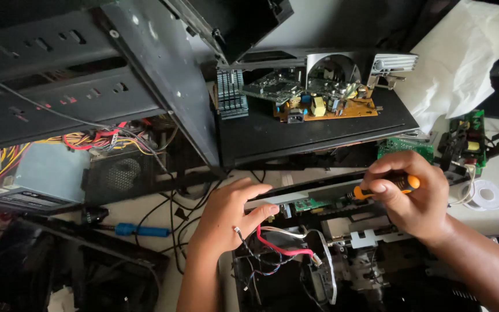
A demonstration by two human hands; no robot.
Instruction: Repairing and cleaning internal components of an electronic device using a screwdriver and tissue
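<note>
The right hand [414, 193] was clenched around an orange-and-black plastic-handled screwdriver [385, 186], thumb and forefinger pinching the grip while the other fingers curled beneath it. The tool lay nearly level, its shaft running leftward from the fingertips toward a small green circuit board [310, 203] seated along the upper edge of an opened black device chassis [347, 260]. The tip itself was too small to tell apart from the parts around it.

The left hand [229, 216] rested on the chassis's near-left corner, fingers loosely bent and pressing down rather than gripping anything; its forefinger and thumb reached toward a pale grey strip [295, 195] just beside the green board. Directly below those fingers a red insulated wire [281, 248] looped among thinner black and white leads.

Beyond the knuckles of both hands stood a flat black panel [319, 130] carrying an orange-brown circuit board with yellow components [324, 107] and a ribbed grey metal heat sink [231, 92]. To the outer side of the left wrist lay a blue-handled tool [140, 231] on the pale table. Past the right hand's knuckles sat a white spool of solder wire [486, 195] and another green board [472, 138].
</note>
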